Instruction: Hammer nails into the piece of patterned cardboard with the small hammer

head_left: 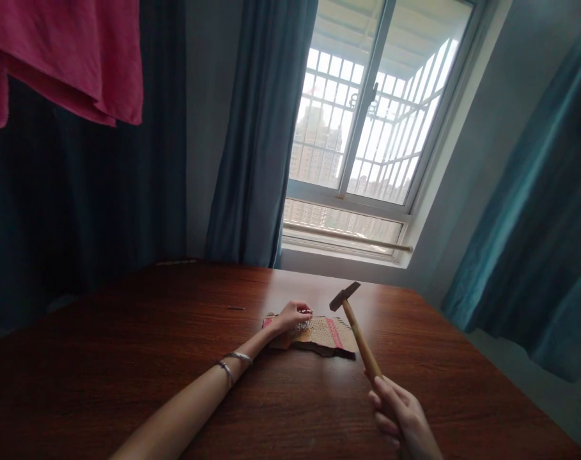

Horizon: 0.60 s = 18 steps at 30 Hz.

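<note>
My right hand (399, 412) is wrapped round the wooden handle of a hammer (362, 338). The hammer's dark metal head is raised above the table, just past the right end of a torn piece of cardboard (340, 342). That cardboard lies flat, with pinkish-red stripes and many small dark dots or holes over its surface. Over its left part is my left hand (291, 315), fingers pinched together. Whatever sits between those fingertips is too small to make out. Small whitish bits show on the cardboard just below the fingers.
A brown wooden table (271, 409) spreads under both hands. A thin dark stick-like piece (236, 308) lies on it, left of the cardboard. Behind stand blue curtains (256, 140) and a barred window (357, 115). A pink cloth (69, 57) hangs at the upper left.
</note>
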### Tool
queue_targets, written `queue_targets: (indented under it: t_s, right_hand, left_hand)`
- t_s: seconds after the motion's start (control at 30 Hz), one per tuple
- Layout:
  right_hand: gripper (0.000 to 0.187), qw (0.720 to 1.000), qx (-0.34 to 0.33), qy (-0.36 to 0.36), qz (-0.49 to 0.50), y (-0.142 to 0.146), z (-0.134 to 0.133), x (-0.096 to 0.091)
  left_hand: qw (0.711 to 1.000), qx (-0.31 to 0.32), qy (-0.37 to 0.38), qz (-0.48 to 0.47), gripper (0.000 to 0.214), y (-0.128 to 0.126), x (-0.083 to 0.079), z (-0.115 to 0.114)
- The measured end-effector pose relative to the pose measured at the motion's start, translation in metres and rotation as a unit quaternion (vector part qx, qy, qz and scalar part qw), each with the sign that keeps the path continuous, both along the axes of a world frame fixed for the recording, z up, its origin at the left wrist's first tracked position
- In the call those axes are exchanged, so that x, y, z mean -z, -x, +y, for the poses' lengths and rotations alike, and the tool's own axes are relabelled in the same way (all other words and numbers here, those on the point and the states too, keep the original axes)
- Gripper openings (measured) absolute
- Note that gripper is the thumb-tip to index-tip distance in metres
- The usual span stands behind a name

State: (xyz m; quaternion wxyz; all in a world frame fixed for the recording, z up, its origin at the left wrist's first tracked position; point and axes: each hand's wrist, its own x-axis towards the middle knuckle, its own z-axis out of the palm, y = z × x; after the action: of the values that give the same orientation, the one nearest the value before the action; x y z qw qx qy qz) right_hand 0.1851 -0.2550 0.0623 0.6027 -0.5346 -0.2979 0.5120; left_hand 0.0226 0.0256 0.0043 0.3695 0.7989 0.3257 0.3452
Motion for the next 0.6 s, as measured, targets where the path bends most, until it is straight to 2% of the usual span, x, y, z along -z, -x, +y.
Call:
queue_targets:
  t_s: [0.23, 0.6]
  right_hand:
    - [0.038, 0.997, -0.073, -0.017, -0.003, 0.025, 0.018, -0.001]
    - [0.04, 0.996, -0.083, -0.018, -0.03, 0.03, 0.023, 0.0]
  left_hand:
    - [1.0, 0.007, -0.001, 0.002, 0.026, 0.001, -0.001, -0.001]
    - [1.0, 0.018, 0.01, -0.016, 0.026, 0.002, -0.004, -0.004]
